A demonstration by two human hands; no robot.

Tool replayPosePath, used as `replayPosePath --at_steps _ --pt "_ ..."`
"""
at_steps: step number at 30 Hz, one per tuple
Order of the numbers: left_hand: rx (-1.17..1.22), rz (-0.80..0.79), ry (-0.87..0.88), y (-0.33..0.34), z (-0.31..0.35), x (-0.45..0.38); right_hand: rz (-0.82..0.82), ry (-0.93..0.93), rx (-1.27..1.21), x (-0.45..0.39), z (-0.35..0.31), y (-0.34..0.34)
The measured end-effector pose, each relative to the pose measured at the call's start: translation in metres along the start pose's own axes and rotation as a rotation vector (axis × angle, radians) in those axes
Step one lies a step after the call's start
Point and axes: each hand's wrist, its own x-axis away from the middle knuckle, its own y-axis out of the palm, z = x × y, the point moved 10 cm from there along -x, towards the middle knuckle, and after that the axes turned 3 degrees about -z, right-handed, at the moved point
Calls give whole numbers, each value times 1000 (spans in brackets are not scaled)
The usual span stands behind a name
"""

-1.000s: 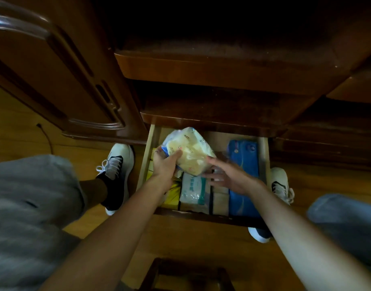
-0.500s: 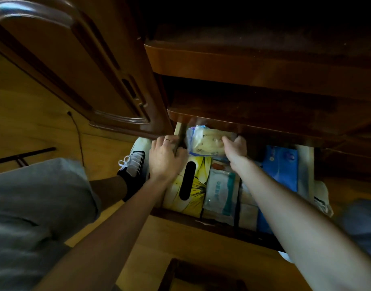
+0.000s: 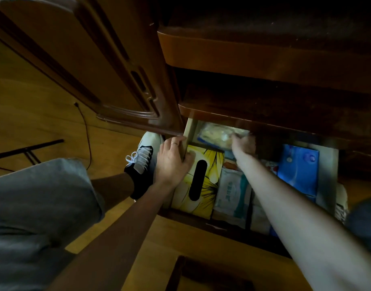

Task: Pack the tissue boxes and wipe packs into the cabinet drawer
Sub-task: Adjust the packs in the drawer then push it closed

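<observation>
**Tucking a soft pack into the back of a nearly full drawer**

Reaching toward the centre of the frame, the right hand (image 3: 243,143) is pushing a pale yellowish wipe pack (image 3: 220,136) into the rear of the drawer (image 3: 189,131), just under the dark shelf edge above it. The hand is blurred and partly in shadow, so I cannot tell whether its fingers are gripping the pack or only pressing flat against it. The left hand (image 3: 173,161) is bracing the drawer, its fingers (image 3: 174,142) curling over the outside of the left wall and the thumb hooking inside, beside the yellow tissue box (image 3: 201,179).

The packing is looking well advanced. The yellow tissue box is lying along the left side, a white and teal wipe pack (image 3: 232,192) is sitting next to it in the middle, and a blue pack (image 3: 299,166) is lying toward the right side of the frame (a few more pale items are showing between them, too dim to name). Judging from this view, the pale pack is going into the rear left corner, behind the yellow box. Nothing else waiting to be packed is showing on the wooden floor (image 3: 33,114), though much of it lies out of sight. The drawer is standing open.
</observation>
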Motion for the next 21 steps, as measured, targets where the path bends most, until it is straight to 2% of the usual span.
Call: replayPosePath --at_steps 3,6,8,11,15,17,19,21 --pt "-33 0 20 3 6 1 -243 -113 183 7 -15 33" --pt "-198 -45 99 5 24 -15 -354 -134 377 1 -17 33" --pt "-366 -36 247 2 47 -30 -372 -96 465 -6 -11 24" --pt "-645 -144 471 23 74 -40 -393 -21 294 -9 -2 20" --pt "-877 -258 525 48 74 -36 -437 -39 87 -17 3 28" --pt "-967 -342 595 62 71 -28 -373 -72 -16 -16 5 24" --pt "-996 -395 580 68 65 -24 -283 -133 0 -13 4 16" --pt "-1072 -411 560 70 65 -21 -352 -157 168 -12 7 20"
